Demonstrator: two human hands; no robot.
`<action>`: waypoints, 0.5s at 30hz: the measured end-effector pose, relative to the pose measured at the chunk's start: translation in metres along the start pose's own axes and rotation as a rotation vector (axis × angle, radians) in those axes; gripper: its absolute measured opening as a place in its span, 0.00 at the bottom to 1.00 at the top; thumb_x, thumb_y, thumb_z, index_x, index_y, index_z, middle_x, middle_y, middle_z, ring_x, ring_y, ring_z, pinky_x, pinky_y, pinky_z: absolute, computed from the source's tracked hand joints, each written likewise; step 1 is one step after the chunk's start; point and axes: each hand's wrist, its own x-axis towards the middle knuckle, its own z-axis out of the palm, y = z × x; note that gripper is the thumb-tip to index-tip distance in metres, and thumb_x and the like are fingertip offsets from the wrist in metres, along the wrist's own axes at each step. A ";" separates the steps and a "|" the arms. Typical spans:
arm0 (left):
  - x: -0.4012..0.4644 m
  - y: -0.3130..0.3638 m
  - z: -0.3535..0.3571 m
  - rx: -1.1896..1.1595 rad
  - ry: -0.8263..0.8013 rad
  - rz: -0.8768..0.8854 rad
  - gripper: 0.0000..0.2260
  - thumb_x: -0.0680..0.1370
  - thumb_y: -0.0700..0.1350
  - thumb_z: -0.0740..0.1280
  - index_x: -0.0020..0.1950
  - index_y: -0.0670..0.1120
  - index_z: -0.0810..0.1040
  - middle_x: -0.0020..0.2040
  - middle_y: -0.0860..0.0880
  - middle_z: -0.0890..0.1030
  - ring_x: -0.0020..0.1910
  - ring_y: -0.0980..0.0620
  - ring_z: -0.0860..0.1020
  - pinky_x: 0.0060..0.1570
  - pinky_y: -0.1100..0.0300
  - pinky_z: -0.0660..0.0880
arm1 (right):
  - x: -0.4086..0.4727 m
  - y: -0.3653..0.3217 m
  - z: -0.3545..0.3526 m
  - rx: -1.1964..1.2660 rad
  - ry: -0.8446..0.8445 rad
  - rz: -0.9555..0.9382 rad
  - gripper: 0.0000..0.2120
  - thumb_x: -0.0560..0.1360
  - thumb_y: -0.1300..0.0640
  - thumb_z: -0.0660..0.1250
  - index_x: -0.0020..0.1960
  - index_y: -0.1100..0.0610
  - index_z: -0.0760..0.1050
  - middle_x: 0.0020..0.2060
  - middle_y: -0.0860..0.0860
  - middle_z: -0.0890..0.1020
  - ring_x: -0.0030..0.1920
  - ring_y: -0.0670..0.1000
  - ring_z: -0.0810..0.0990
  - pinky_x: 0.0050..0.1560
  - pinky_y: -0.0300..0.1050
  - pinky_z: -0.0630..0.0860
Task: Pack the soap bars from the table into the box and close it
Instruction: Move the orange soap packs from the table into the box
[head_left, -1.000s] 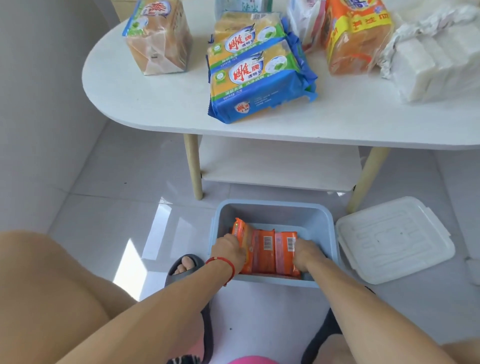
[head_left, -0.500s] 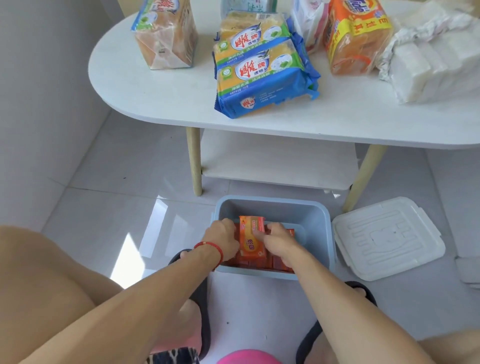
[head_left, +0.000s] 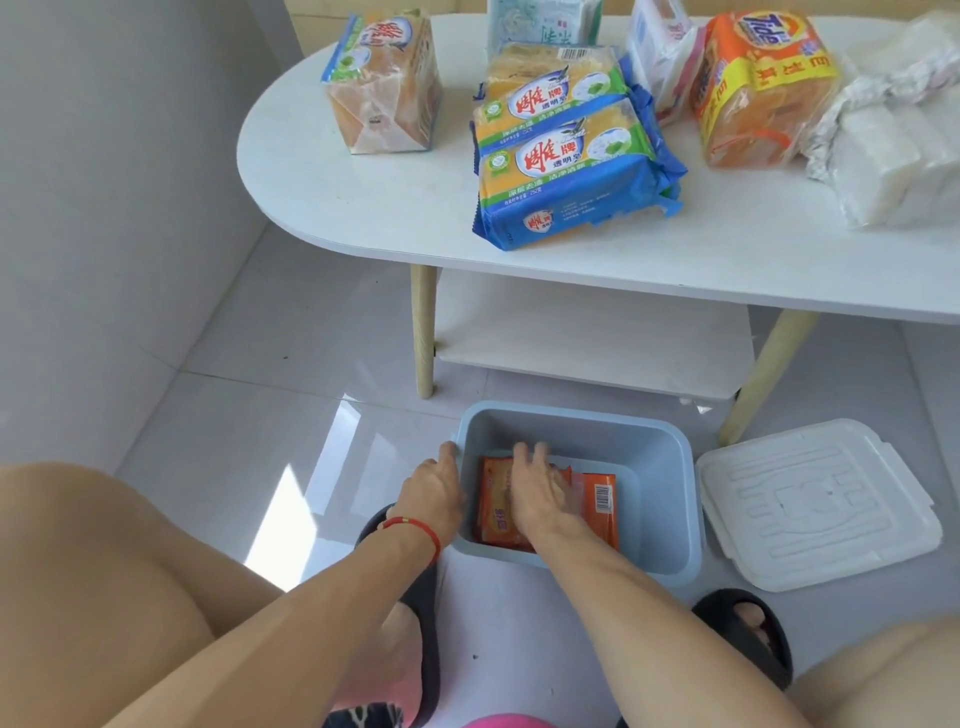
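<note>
1. Left hand (head_left: 434, 496): rests on the 9 o'clock rim of the blue box (head_left: 670, 499), fingers draped over the edge, bracing it on the floor. The grip holds no soap; whether the fingers curl tight round the rim cannot be told

2. Orange soap bars (head_left: 496, 499): lying in the box bottom, crowded toward the 9 o'clock wall, a barcoded one at their 3 o'clock side. The far part of the box floor shows bare

3. Right hand (head_left: 537, 491): flat on top of the orange bars, fingers spread and fairly straight, pressing rather than pinching. Nothing is enclosed in this grip

4. Judgement on the step: the bars are being seated. Press evenly so each lies flat and square to the wall; a tilted bar would waste room needed later

5. Lid (head_left: 810, 506): lies on the floor at 3 o'clock of the box, just beside it, not yet needed

6. Tabletop (head_left: 363, 208): blue soap packs (head_left: 571, 176), an orange pack (head_left: 758, 88) and others at 12 o'clock remain unpacked; task judged early
</note>
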 end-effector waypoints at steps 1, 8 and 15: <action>0.000 0.000 0.001 -0.004 -0.008 -0.011 0.23 0.80 0.43 0.64 0.73 0.49 0.59 0.56 0.40 0.76 0.50 0.41 0.79 0.51 0.46 0.81 | 0.001 0.001 0.004 0.073 -0.064 -0.029 0.42 0.73 0.68 0.70 0.80 0.54 0.53 0.79 0.58 0.56 0.72 0.63 0.71 0.65 0.56 0.73; -0.003 0.002 0.004 -0.152 -0.069 -0.157 0.29 0.79 0.41 0.66 0.72 0.57 0.53 0.54 0.42 0.74 0.49 0.39 0.80 0.43 0.42 0.83 | 0.011 0.009 0.003 0.119 -0.254 -0.112 0.47 0.69 0.56 0.78 0.80 0.50 0.55 0.75 0.51 0.63 0.76 0.59 0.66 0.75 0.57 0.63; -0.006 0.003 0.004 -0.085 -0.078 -0.151 0.29 0.78 0.42 0.67 0.72 0.55 0.54 0.53 0.43 0.76 0.49 0.40 0.80 0.44 0.44 0.83 | 0.000 0.015 -0.003 0.040 -0.173 -0.154 0.40 0.76 0.55 0.71 0.80 0.47 0.51 0.77 0.54 0.58 0.72 0.63 0.71 0.71 0.62 0.70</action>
